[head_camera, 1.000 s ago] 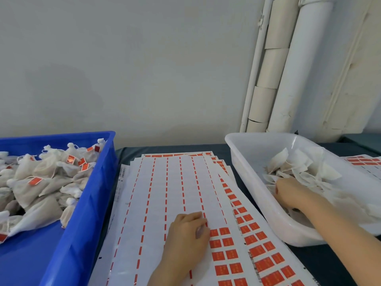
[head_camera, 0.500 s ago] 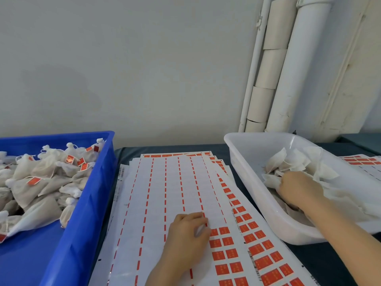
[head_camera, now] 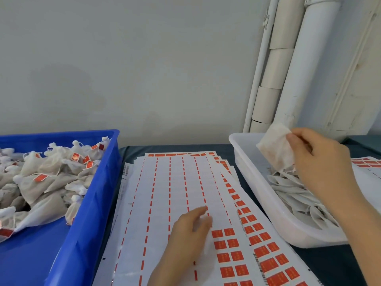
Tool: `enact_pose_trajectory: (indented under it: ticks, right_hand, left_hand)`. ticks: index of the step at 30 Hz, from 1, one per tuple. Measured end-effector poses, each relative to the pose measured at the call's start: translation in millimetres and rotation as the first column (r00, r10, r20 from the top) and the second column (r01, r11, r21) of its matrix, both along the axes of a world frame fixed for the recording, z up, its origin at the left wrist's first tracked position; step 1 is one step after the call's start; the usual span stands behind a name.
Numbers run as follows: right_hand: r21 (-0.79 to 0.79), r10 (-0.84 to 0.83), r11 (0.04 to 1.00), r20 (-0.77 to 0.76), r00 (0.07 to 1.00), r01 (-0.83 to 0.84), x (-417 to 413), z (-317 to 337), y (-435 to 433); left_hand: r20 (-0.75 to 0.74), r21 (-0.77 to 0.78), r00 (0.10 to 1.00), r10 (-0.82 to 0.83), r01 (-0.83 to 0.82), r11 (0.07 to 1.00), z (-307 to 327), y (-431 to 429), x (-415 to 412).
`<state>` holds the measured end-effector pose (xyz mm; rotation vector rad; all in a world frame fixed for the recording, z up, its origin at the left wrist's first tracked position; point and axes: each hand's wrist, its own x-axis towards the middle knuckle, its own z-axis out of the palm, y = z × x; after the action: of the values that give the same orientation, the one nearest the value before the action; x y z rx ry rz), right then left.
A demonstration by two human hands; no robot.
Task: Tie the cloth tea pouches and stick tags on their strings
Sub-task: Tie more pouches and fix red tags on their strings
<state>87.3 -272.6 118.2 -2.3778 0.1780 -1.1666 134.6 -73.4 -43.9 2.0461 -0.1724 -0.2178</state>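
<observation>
Aloft, pale cloth pouch [head_camera: 276, 146], flat, faintly creased, pinched by right hand [head_camera: 321, 162].

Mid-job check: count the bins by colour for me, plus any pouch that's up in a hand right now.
Blue bin: 1
White bin: 1
Pouch held up over the white bin, pinched by the right hand: 1
Total: 3
</observation>
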Motion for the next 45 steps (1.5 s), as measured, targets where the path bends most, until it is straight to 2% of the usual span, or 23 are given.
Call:
enact_pose_trajectory:
  ticks: [3,7,11,17,19,24,30,34,40,45]
  right_hand:
    - [0.046,0.175,0.984,-0.058,0.983,-0.172,-6,-7,31]
    - [0.089,0.357,0.933,-0.338,0.871,-0.348,5,-41,63]
    - [0.109,0.431,0.895,-0.457,0.778,-0.432,22,-87,85]
    - [0.457,0.472,0.833,-0.289,0.833,-0.313,34,-132,80]
    - [0.499,0.44,0.823,-0.262,0.859,-0.27,36,-143,75]
    - [0.521,0.42,0.809,-0.186,0.888,-0.274,38,-152,77]
    - [0.515,0.474,0.774,-0.085,0.876,-0.369,34,-154,87]
    - [0.511,0.481,0.767,-0.06,0.874,-0.388,33,-157,87]
    - [0.411,0.447,0.825,-0.055,0.893,-0.387,35,-160,86]
    - [0.363,0.426,0.854,-0.076,0.902,-0.373,35,-161,87]
  left_hand:
    - [0.045,-0.19,0.997,0.061,-0.052,0.98,15,3,-4]
    - [0.116,-0.455,0.988,0.101,-0.037,0.89,21,11,-5]
    - [0.148,-0.471,0.978,0.15,-0.064,0.88,14,9,-3]
    - [0.105,-0.469,0.943,0.315,-0.233,0.852,8,11,3]
    - [0.083,-0.445,0.941,0.328,-0.259,0.857,9,11,2]
    - [0.073,-0.412,0.963,0.258,-0.207,0.887,11,6,0]
    - [0.136,-0.477,0.966,0.218,-0.129,0.869,12,7,-1]
    - [0.138,-0.506,0.958,0.25,-0.149,0.85,11,7,0]
    - [0.137,-0.486,0.949,0.285,-0.186,0.854,9,8,1]
    - [0.137,-0.471,0.965,0.225,-0.137,0.871,9,6,1]
